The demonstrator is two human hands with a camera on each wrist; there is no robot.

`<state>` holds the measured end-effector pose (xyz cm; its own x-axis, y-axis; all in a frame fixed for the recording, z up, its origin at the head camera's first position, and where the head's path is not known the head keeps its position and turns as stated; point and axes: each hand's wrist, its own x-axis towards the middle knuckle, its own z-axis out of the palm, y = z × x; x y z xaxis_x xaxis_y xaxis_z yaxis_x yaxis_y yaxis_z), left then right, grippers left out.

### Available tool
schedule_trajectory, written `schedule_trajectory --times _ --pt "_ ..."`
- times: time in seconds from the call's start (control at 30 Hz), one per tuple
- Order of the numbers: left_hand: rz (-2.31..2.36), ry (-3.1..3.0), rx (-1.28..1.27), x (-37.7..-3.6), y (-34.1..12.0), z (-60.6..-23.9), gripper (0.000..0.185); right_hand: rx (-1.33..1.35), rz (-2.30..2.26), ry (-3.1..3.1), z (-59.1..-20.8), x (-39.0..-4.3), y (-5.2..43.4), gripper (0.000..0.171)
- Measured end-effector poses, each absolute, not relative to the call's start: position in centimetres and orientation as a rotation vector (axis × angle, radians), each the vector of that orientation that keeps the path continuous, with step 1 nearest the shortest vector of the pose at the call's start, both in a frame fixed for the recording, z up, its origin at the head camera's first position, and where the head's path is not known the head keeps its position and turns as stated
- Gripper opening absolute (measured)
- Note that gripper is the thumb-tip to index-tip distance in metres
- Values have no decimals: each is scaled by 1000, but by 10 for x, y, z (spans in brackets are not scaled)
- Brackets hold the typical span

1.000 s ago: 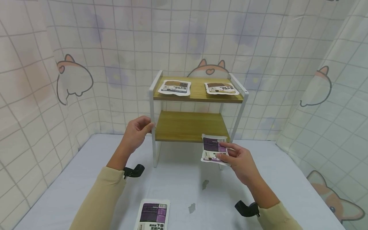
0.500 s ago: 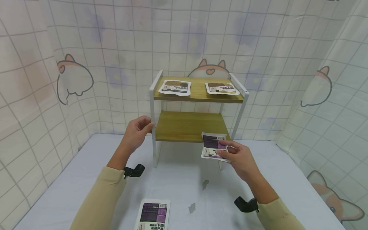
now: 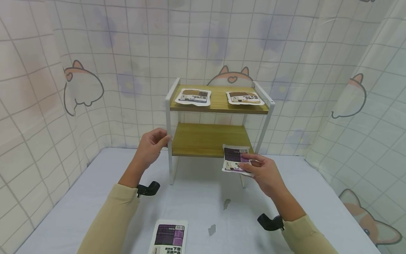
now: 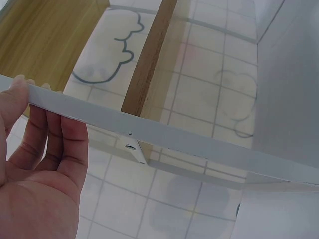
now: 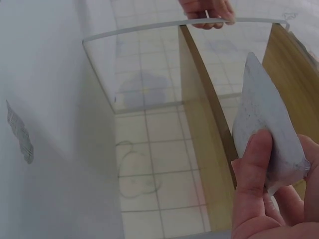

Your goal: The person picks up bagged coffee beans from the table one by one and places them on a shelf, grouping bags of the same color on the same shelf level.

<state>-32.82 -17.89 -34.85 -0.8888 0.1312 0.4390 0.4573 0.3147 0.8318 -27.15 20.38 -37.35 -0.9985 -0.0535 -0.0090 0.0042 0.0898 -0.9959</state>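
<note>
My left hand (image 3: 151, 146) grips the white front post (image 4: 89, 112) of a two-tier shelf rack, thumb on one side and fingers curled behind. My right hand (image 3: 264, 173) pinches a white and purple sachet (image 3: 233, 158) by its right side, thumb over fingers. In the head view the sachet overlaps the front right edge of the rack's lower wooden board (image 3: 209, 139). The right wrist view shows the sachet's plain pale back (image 5: 266, 114), close by the lower board's edge (image 5: 209, 89).
Two brown and white sachets lie on the upper board (image 3: 219, 90): a left one (image 3: 193, 97) and a right one (image 3: 245, 98). Another purple sachet (image 3: 169, 236) lies on the white tabletop (image 3: 203, 201) near the front. A patterned curtain (image 3: 203, 42) hangs behind.
My right hand has raised the sachet slightly, toward the lower board, and tipped it flatter. My left hand has stayed on the post.
</note>
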Motion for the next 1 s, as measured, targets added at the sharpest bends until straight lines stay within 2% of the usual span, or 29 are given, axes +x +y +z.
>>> schedule_trajectory --times 1.0 --pt "-1594 -2308 -535 -329 -181 -348 23 -81 -2118 2250 -369 -283 203 57"
